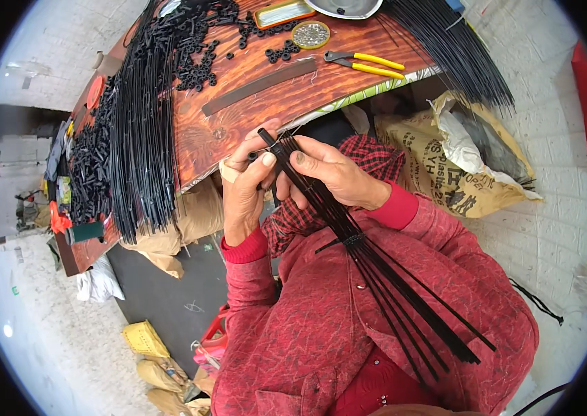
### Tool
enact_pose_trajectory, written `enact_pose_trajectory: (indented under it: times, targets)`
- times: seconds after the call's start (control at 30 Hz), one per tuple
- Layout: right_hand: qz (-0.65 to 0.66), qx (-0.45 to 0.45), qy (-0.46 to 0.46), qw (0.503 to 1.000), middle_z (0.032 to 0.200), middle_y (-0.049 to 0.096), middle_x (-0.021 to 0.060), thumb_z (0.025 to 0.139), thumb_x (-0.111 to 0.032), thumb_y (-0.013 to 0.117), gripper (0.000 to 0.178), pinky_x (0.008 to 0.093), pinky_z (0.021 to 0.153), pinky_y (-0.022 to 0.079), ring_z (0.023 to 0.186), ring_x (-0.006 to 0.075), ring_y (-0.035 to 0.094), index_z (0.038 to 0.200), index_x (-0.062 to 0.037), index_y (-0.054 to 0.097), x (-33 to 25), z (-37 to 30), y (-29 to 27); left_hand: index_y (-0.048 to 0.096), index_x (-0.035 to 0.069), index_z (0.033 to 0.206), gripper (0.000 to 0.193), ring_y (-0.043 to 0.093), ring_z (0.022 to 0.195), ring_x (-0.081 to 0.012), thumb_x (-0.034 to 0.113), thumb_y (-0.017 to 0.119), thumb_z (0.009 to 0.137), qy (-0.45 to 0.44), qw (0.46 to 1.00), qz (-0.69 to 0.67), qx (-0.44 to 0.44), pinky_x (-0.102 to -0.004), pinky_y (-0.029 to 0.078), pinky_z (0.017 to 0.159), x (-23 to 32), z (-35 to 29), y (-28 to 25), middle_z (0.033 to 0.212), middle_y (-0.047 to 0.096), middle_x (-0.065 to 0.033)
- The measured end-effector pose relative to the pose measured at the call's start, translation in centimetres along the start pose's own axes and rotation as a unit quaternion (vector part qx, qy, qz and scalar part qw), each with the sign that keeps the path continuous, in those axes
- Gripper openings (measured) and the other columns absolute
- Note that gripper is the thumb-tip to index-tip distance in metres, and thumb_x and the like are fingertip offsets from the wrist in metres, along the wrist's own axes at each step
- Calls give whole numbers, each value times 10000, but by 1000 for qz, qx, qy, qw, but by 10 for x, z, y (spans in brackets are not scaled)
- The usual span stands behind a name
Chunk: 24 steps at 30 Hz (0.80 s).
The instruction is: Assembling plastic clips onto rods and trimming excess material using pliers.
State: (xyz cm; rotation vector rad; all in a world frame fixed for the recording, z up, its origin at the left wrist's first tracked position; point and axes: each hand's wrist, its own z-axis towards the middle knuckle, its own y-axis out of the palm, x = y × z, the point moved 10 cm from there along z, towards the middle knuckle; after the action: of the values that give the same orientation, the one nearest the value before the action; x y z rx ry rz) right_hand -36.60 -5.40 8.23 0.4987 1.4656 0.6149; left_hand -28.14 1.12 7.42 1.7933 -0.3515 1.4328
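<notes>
A bundle of thin black plastic rods [335,215] slants from near the table edge down across my lap. A dark tie [353,239] circles it partway along, and below that the rods fan out. My right hand [338,170] is closed around the bundle's upper part, thumb on top. My left hand [241,184] pinches at the upper end, where a short black tube [266,137] sticks up and a small black ring [252,157] shows by the fingers. A tan bandage is wrapped on a left finger. A thin wire seems to run near the bundle's top; its ends are hard to make out.
Yellow-handled pliers [370,64], a flat dark bar [259,87] and a round tin [310,35] lie on the wooden table [196,139]. Loose black rings [200,69] and long black rods [142,139] fill its left side. More rods [453,48] overhang at right, above an open sack [460,163].
</notes>
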Motion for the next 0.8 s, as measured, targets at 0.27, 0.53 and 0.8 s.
enact_pose_trajectory:
  times: [0.27, 0.53, 0.8]
  targets:
    - [5, 14, 6, 1000, 895, 657, 116, 1027, -353, 468, 400, 224, 592, 487, 644, 119, 599, 1271, -36, 464, 8, 4, -11, 678, 1, 1077, 281, 429, 604, -44, 52, 660, 801, -18, 1000, 4, 9, -191, 347, 544, -1, -1, 1, 1251, 607, -94]
    - [-3, 11, 4, 1000, 896, 659, 117, 1036, -351, 446, 423, 212, 581, 492, 627, 110, 598, 1321, -38, 439, 1, 2, -3, 679, -12, 1057, 263, 448, 631, -46, 51, 676, 801, 1, 1000, 12, -1, -200, 353, 548, 5, 0, 3, 1156, 623, -64]
    - [8, 43, 22, 999, 895, 665, 112, 1027, -336, 474, 403, 209, 558, 502, 617, 110, 610, 1306, -45, 464, 9, 5, -16, 679, 5, 1102, 282, 450, 625, -47, 84, 693, 831, -53, 998, 36, 25, -195, 351, 549, -1, -2, 3, 1128, 625, -72]
